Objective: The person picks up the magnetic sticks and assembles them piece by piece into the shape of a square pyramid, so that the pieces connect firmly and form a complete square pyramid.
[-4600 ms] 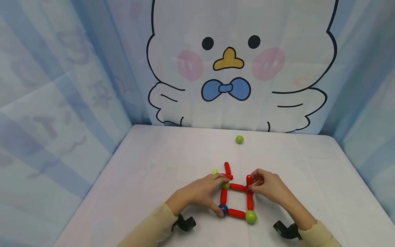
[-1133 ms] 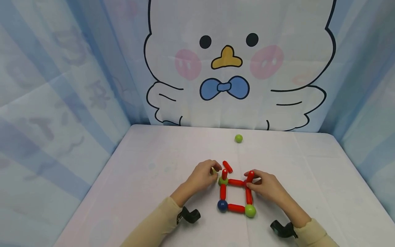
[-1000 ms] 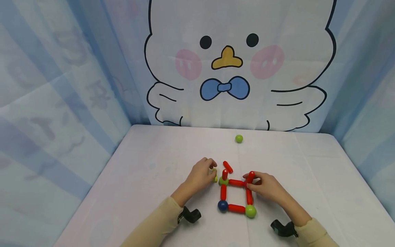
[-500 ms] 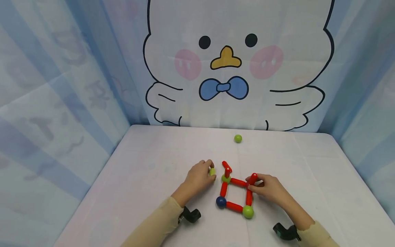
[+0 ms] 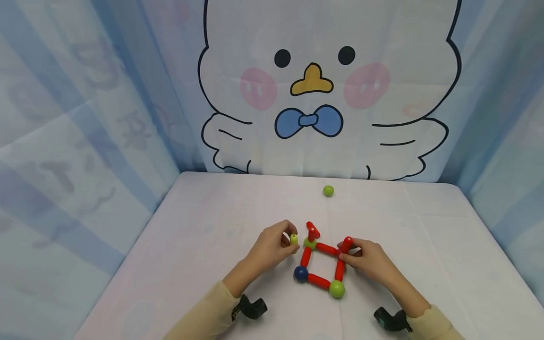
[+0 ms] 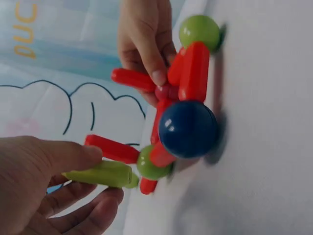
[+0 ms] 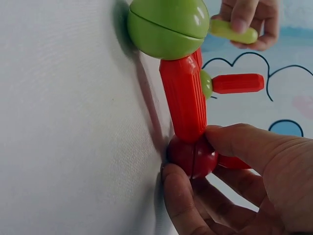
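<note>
A square of red magnetic rods lies on the table, joined at its corners by balls. The near corners carry a blue ball and a green ball. From the far-left green ball a red rod stands up. My right hand pinches the dark red corner ball between thumb and fingers; another red rod rises there. Left of the square, my left hand holds a yellow-green rod between thumb and fingers, apart from the frame.
A loose red rod lies just behind the far-left corner. Toward the table's back edge sits a single green ball. Printed curtains surround the white table at the back and sides.
A red rod now stands on the far-left green ball. My left hand has picked up the yellow-green rod from the table. The square has turned slightly while my right hand keeps its corner.
</note>
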Demonstrator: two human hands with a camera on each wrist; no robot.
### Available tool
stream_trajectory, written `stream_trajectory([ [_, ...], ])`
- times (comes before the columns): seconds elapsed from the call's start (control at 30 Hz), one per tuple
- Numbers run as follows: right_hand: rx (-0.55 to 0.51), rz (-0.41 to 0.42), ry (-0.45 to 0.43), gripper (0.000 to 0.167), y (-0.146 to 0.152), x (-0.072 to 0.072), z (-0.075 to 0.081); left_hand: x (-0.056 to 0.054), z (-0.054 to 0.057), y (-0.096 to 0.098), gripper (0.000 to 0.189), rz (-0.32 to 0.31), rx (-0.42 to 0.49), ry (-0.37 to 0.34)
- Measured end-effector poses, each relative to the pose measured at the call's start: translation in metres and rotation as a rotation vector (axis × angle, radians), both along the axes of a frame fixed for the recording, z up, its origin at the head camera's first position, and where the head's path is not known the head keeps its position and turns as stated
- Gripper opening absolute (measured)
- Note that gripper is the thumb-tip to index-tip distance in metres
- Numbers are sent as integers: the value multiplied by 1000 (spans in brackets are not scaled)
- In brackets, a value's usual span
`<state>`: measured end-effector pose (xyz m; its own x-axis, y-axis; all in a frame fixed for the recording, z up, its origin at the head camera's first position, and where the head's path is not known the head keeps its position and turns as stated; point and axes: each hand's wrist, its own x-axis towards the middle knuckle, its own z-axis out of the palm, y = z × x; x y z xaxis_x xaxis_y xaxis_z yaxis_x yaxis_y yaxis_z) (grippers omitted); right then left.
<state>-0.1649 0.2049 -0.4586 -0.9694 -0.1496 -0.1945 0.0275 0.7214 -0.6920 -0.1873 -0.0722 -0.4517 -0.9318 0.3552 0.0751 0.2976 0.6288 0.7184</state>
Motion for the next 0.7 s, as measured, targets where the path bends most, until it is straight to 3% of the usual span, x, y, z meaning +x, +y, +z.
stream_trajectory([
  [0.17,3,9,11,36,-1,-3,0,14,12,-2,29,-89,11,9],
  [0.33,15,15,17,38,-2,-5,-2,23,14,-1,28,-139,15,17],
  [0.53,26,3,11,42,-4,-8,-2,28,1,1,28,-213,8,31],
  [0.7,30,10,21,40,-5,-10,-5,28,-14,-1,32,-231,-50,7],
])
